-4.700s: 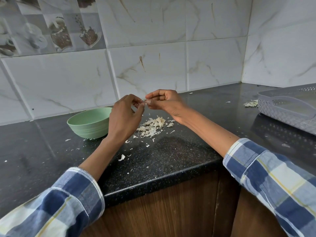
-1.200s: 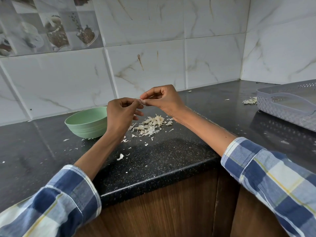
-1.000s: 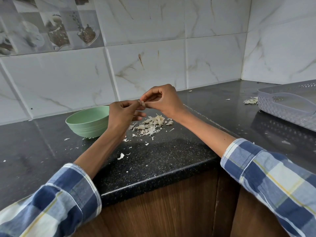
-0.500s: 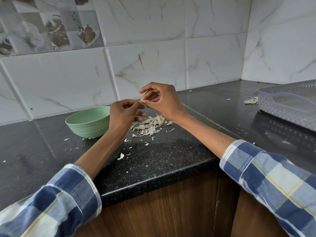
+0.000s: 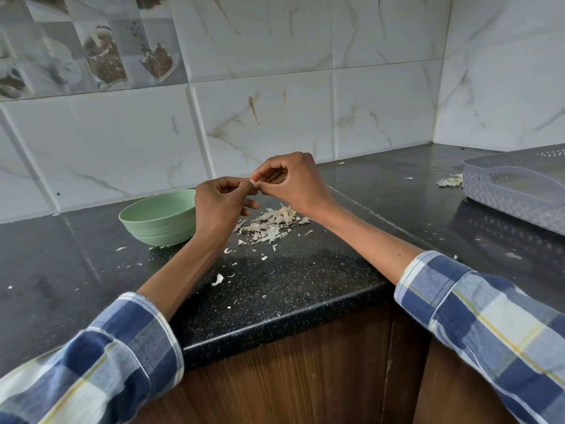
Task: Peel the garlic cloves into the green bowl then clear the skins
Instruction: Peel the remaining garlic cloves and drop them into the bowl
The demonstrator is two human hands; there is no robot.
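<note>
Both hands meet above the speckled black stone counter [image 5: 305, 280]: left hand [image 5: 218, 206] and right hand [image 5: 293, 182] pinch one small pale garlic clove [image 5: 253, 182] between curled fingertips. Papery skin pile [image 5: 272, 224] lies directly below; the round green plastic bowl [image 5: 159, 218] sits just left, nearest the left hand

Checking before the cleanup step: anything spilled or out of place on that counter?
Yes. Besides the main skin pile, flakes are scattered across the counter toward its front edge, and a separate clump of skins lies beside the grey basket. The green bowl stands upright.
</note>
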